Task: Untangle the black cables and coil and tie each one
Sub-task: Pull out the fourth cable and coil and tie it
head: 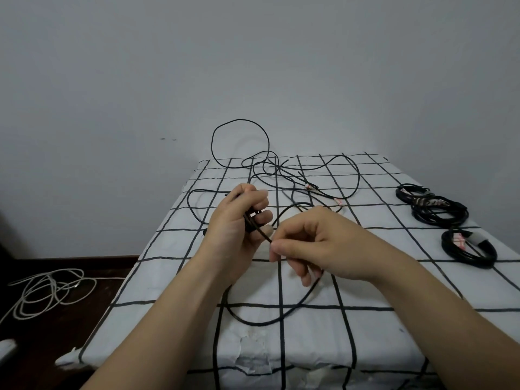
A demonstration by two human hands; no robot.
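Note:
My left hand (242, 218) grips a small bundle of black cable above the table, fingers curled round it. My right hand (309, 243) pinches the same black cable (259, 322) between thumb and forefinger just right of the left hand; a long loop of it hangs below both hands onto the cloth. A loose tangle of black cables (270, 170) lies at the far end of the table, one big loop standing up against the wall. At the right edge lie three coiled, tied black cables (439, 211), the nearest coil (468, 249) apart from the others.
The table wears a white cloth with a black grid (365, 333). A grey wall stands behind it. A pale cable (47, 291) lies looped on the dark floor to the left. The table's left edge drops off close to my left forearm.

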